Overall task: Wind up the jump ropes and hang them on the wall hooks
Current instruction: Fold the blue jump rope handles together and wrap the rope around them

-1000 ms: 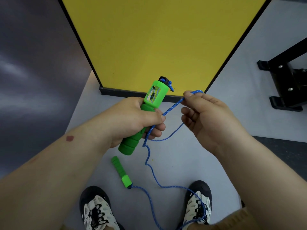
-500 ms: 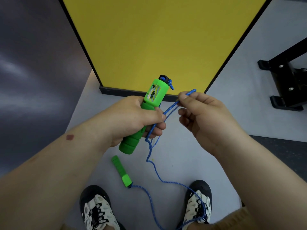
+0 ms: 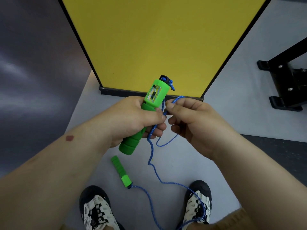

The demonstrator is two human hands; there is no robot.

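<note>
My left hand (image 3: 132, 120) grips a green jump rope handle (image 3: 152, 98) with a counter window, held upright and tilted right. Its blue rope (image 3: 152, 153) runs down past my left fingers to the floor. My right hand (image 3: 196, 123) pinches a bend of that rope just right of the handle, close to my left thumb. The second green handle (image 3: 120, 171) lies on the grey floor between my feet, with the rope trailing from it over my right shoe (image 3: 197, 201).
A yellow panel (image 3: 157, 39) with a black frame stands directly ahead. A black metal stand base (image 3: 285, 80) sits at the right. Dark wall surface fills the left. My left shoe (image 3: 94, 208) is at the bottom. No wall hooks are in view.
My right hand has brought its pinched rope bend leftward, up against the held handle. The slack loop below my hands has shortened. The left hand and floor handle stayed put.
</note>
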